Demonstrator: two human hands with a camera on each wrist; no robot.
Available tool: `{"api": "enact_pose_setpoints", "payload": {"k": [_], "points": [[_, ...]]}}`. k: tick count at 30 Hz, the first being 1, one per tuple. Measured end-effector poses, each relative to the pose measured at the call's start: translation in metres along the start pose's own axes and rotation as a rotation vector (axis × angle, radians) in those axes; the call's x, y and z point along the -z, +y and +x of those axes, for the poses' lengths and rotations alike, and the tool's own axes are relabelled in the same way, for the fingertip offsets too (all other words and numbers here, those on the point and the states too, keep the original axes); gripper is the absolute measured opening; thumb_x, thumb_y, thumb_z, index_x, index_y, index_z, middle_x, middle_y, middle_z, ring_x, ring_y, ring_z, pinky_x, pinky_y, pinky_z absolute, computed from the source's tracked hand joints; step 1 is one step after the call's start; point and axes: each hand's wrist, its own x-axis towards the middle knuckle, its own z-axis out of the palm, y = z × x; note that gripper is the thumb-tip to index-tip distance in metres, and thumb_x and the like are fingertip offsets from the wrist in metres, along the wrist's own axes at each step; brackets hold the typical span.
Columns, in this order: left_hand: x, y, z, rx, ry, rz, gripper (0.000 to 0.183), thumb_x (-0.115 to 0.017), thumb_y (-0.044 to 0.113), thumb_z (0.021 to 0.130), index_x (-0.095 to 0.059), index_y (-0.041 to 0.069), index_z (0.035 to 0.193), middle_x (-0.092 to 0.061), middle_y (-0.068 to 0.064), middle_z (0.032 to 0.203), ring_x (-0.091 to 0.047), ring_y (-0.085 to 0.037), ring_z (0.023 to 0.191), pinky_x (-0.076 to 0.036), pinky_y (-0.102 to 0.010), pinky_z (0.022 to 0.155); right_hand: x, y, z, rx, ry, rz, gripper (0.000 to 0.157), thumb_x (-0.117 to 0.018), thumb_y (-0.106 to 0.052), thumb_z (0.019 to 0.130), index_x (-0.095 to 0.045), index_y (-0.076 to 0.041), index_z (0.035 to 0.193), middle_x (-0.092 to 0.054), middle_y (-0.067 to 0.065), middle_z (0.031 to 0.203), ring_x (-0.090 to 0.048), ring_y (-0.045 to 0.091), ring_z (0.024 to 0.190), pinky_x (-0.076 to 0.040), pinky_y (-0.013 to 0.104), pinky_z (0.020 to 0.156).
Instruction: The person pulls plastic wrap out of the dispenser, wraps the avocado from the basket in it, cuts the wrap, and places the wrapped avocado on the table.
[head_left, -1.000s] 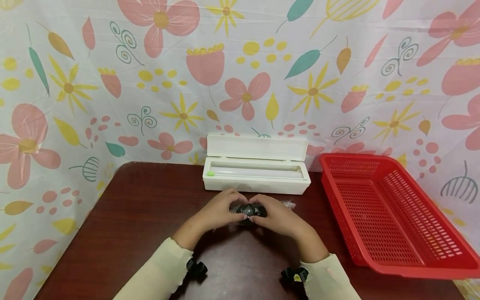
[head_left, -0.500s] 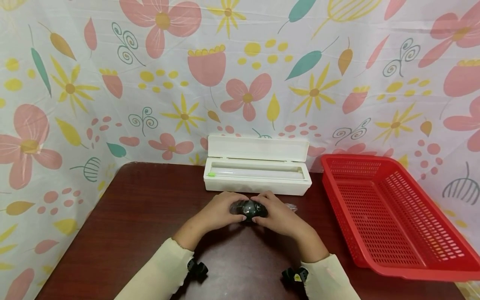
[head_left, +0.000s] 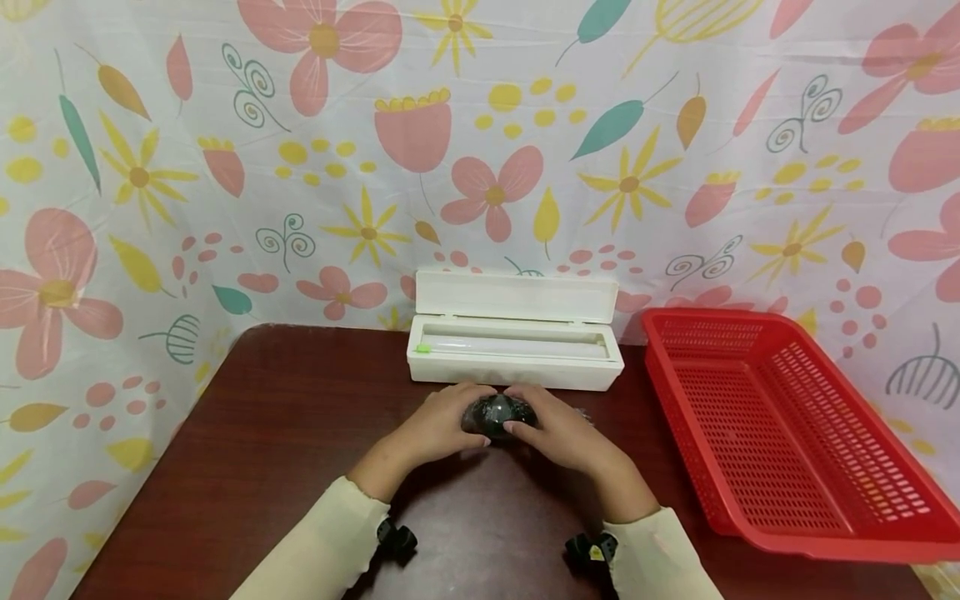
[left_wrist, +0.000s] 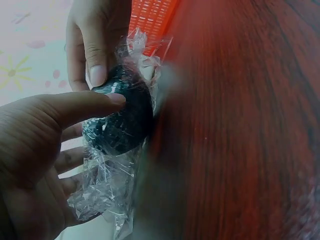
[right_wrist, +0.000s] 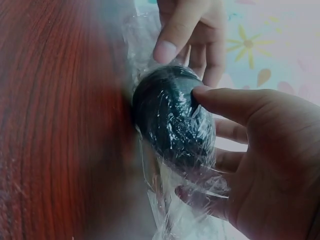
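A dark, glossy, rounded object (head_left: 498, 412), blackish green in the wrist views, sits low over the table, wrapped in clear cling film. My left hand (head_left: 433, 425) grips its left side, with the thumb on the near face and the fingers behind. From the right, my right hand (head_left: 564, 429) holds it the same way, its thumb (right_wrist: 212, 97) pressing the wrapped surface. Loose crumpled film (left_wrist: 102, 187) trails from the end by the left palm. More bunched film (right_wrist: 200, 182) sticks out at the right hand's end.
Behind the hands stands a white cling film dispenser (head_left: 517, 372), lid raised, with a film roll (head_left: 517, 346) and a green slide cutter (head_left: 423, 348). A red perforated plastic basket (head_left: 757, 433) stands at the right of the dark wooden table (head_left: 277, 433). A flower-patterned curtain hangs behind.
The fingertips, close together in the middle a second ago, have drawn apart, so more of the wrapped object shows. The right thumb has shifted up slightly on its surface. Both hands keep hold.
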Motion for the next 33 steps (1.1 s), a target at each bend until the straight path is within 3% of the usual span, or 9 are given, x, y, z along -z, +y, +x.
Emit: {"api": "enact_pose_setpoints", "payload": {"k": [8,17,20,27,33], "points": [[-0.0016,0.0034,-0.0004,0.023,-0.028,0.016,0.072,-0.085,0.026,0.079,-0.053,0.020,0.143,-0.063,-0.003,0.136,-0.059,-0.024,0.125,-0.043,-0.053,0.103,0.0007,-0.0013,-0.0005,-0.085,-0.050,0.005,0.047,-0.059,-0.037,0.102,-0.052,-0.017,0.143,-0.061,0.005,0.139,-0.059,0.022,0.127,-0.046,0.049,0.107],[-0.0041,0.0030,0.0000,0.043,-0.077,0.031,0.074,-0.087,0.028,0.078,-0.051,0.020,0.142,-0.065,-0.004,0.134,-0.061,-0.024,0.121,-0.042,-0.051,0.103,0.0002,-0.0026,-0.0014,-0.140,-0.091,0.057,0.034,-0.054,-0.041,0.104,-0.055,-0.024,0.133,-0.068,-0.002,0.102,-0.060,0.012,0.089,-0.048,0.036,0.084],[-0.0041,0.0027,-0.0004,0.041,-0.079,0.021,0.070,-0.086,0.028,0.079,-0.052,0.020,0.139,-0.065,-0.002,0.131,-0.061,-0.022,0.118,-0.044,-0.048,0.103,-0.0001,-0.0026,-0.0008,-0.113,-0.078,0.068,0.031,-0.053,-0.037,0.105,-0.059,-0.022,0.131,-0.068,-0.002,0.108,-0.060,0.013,0.095,-0.049,0.037,0.087],[-0.0007,0.0002,-0.0003,0.030,-0.047,-0.043,0.062,-0.084,0.032,0.081,-0.059,0.017,0.136,-0.060,-0.002,0.123,-0.059,-0.016,0.107,-0.050,-0.038,0.096,-0.0013,-0.0030,0.0026,-0.013,0.004,0.023,0.035,-0.052,-0.027,0.106,-0.062,-0.009,0.135,-0.065,0.007,0.131,-0.059,0.023,0.124,-0.046,0.048,0.108],[0.0054,-0.0015,0.0007,0.057,-0.011,-0.097,0.060,-0.078,0.048,0.084,-0.062,0.018,0.134,-0.063,-0.002,0.125,-0.060,-0.014,0.107,-0.050,-0.038,0.096,-0.0001,-0.0053,0.0050,0.045,0.124,0.033,0.035,-0.057,-0.020,0.103,-0.062,-0.007,0.136,-0.065,0.010,0.132,-0.059,0.027,0.126,-0.045,0.050,0.108]]}}
